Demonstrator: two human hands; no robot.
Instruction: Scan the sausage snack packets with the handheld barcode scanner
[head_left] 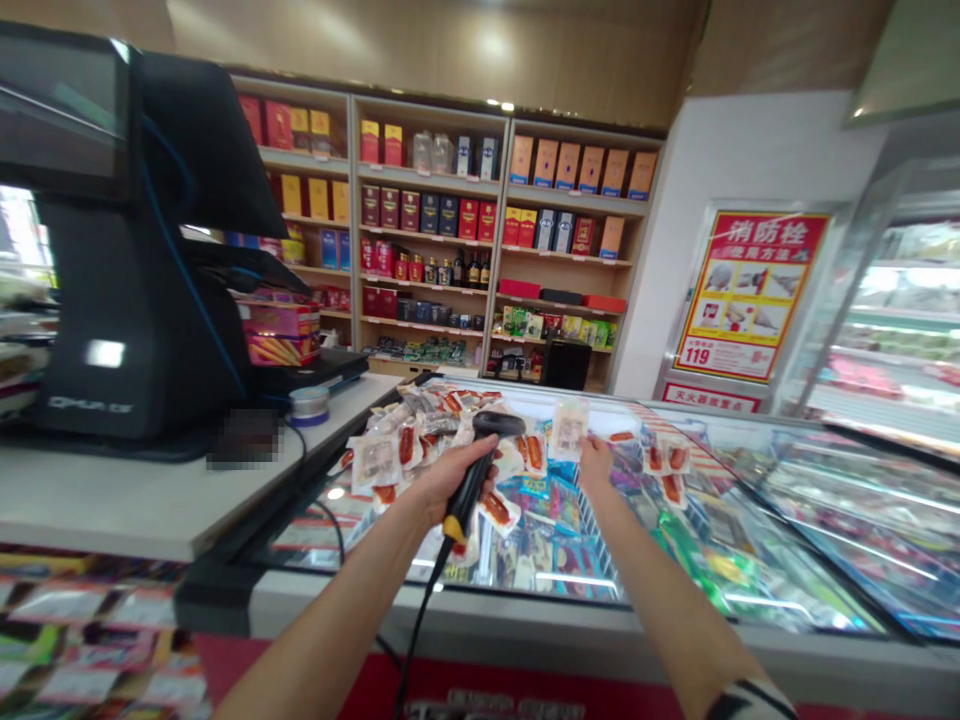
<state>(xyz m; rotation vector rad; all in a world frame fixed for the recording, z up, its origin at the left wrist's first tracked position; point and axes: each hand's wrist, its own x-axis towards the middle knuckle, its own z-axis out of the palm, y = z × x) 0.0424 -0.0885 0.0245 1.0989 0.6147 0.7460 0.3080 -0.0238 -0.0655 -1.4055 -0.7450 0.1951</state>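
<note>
My left hand is wrapped round the handle of a black barcode scanner, whose cord hangs down toward the front. To its right, my right hand pinches the lower right edge of a small clear-and-white food packet, its label side toward me. The scanner's head is a short way left of this packet, apart from it. Vacuum packs of reddish sausages lie heaped around my left hand on the freezer's glass top. Several more sausage packs lie right of my right hand.
A checkout terminal stands on the white counter at left, with a roll of tape near the edge. Shelves of boxed goods line the back wall. Another glass-fronted cooler is at right.
</note>
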